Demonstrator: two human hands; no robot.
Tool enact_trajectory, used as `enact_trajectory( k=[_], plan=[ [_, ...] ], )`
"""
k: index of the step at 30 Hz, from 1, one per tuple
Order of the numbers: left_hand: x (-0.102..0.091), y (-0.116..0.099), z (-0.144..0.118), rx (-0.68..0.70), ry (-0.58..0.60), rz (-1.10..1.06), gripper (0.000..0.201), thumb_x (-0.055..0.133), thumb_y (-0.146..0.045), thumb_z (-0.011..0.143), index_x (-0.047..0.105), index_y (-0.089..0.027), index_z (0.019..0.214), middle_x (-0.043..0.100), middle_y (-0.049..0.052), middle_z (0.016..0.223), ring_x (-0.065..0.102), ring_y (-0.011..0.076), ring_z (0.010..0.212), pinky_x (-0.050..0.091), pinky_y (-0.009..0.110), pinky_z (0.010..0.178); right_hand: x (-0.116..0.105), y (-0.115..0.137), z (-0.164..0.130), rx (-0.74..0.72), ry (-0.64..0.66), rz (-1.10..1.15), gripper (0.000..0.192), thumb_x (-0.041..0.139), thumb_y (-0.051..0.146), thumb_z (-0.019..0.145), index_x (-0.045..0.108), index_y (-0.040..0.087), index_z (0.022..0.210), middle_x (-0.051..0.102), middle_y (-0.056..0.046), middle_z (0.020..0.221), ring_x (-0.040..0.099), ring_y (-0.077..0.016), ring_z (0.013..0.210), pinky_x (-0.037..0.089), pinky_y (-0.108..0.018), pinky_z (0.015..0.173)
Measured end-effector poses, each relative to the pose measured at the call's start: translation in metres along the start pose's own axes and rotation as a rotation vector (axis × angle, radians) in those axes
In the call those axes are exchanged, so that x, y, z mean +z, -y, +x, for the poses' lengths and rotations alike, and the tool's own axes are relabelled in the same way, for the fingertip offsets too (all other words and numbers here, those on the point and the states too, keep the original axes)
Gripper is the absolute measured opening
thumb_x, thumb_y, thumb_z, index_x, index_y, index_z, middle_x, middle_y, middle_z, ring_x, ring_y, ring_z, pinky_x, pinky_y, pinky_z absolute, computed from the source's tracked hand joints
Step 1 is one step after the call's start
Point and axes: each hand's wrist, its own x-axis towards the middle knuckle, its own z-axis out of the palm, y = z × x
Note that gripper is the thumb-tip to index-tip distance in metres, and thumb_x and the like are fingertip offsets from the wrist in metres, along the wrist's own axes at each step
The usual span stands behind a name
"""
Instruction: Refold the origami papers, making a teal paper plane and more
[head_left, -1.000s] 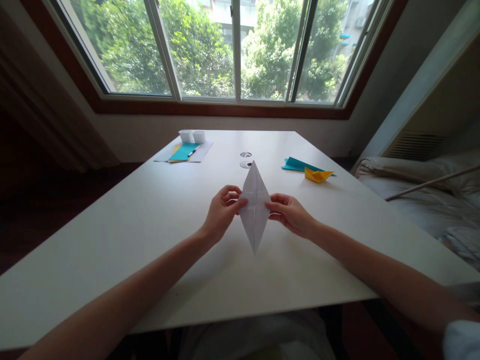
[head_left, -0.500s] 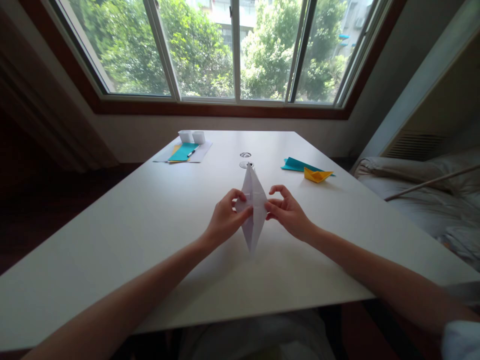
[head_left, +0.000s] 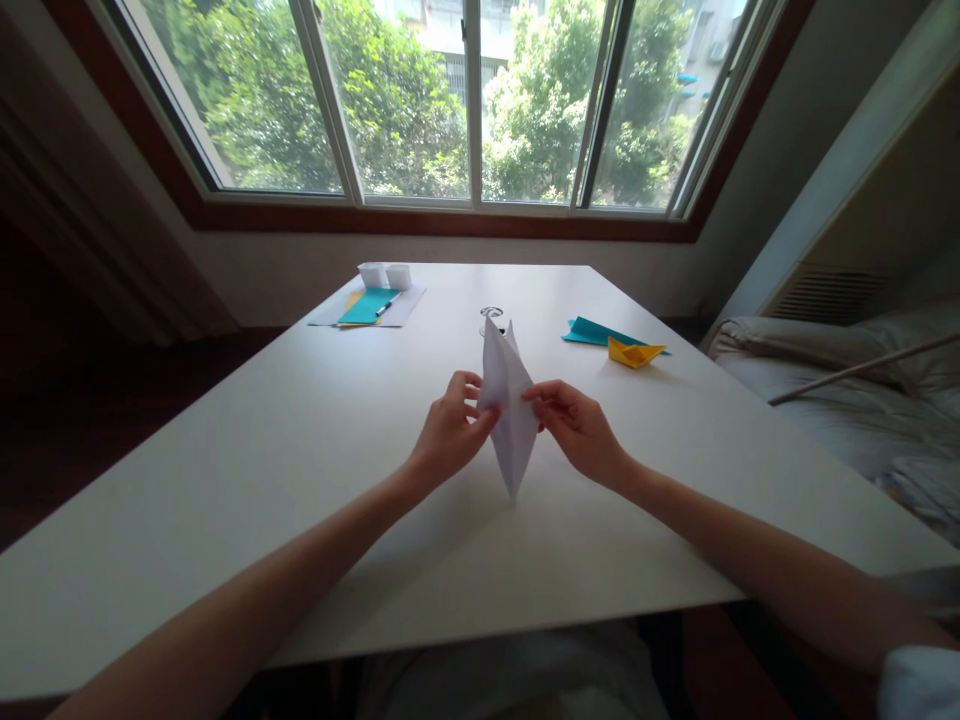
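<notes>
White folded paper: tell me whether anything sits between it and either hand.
Nothing visible does. The left hand and the right hand both pinch the white folded paper directly at its middle, holding it above the table. The yellow paper boat lies apart, to the right.

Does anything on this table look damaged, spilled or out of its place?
Nothing stands out. Both hands, left hand and right hand, pinch the white folded paper neatly; the yellow paper boat sits upright.

Daylit room with a wide window [head_left: 465, 100]
A white table [head_left: 300, 440] stands below it; far right, what looks like bedding [head_left: 847, 380]; green trees outside
</notes>
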Motion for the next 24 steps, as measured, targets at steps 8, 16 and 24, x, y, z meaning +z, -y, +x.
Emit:
enact_trajectory(
  k=[8,16,24],
  plan=[
    [-0.003,0.002,0.004,0.182,-0.041,0.192,0.021,0.047,-0.03,0.08,0.056,-0.017,0.066,0.056,0.003,0.075,0.055,0.0142,0.066,0.044,0.023,0.054,0.0,0.002,-0.002,0.019,0.003,-0.046,0.017,0.054,0.032,0.08,0.059,0.023,0.094,0.061,-0.003,0.087,0.058,-0.0158,0.075,0.05,-0.031,0.067],
    [-0.002,0.0,0.001,0.127,-0.022,-0.186,0.021,0.054,-0.03,0.076,0.053,-0.015,0.061,0.056,0.004,0.086,0.053,0.0127,0.07,0.045,0.02,0.051,-0.005,-0.016,0.007,0.173,-0.055,-0.163,0.022,0.054,0.04,0.078,0.054,0.02,0.087,0.059,-0.003,0.086,0.054,-0.0143,0.07,0.047,-0.03,0.064],
    [0.001,-0.011,-0.007,0.185,0.033,-0.181,0.018,0.055,-0.028,0.077,0.053,-0.016,0.064,0.054,0.004,0.084,0.052,0.013,0.071,0.046,0.019,0.049,0.001,-0.008,0.007,0.029,-0.113,-0.436,0.034,0.069,0.041,0.065,0.054,0.02,0.088,0.052,-0.008,0.097,0.052,-0.0196,0.082,0.047,-0.031,0.063]
  ],
)
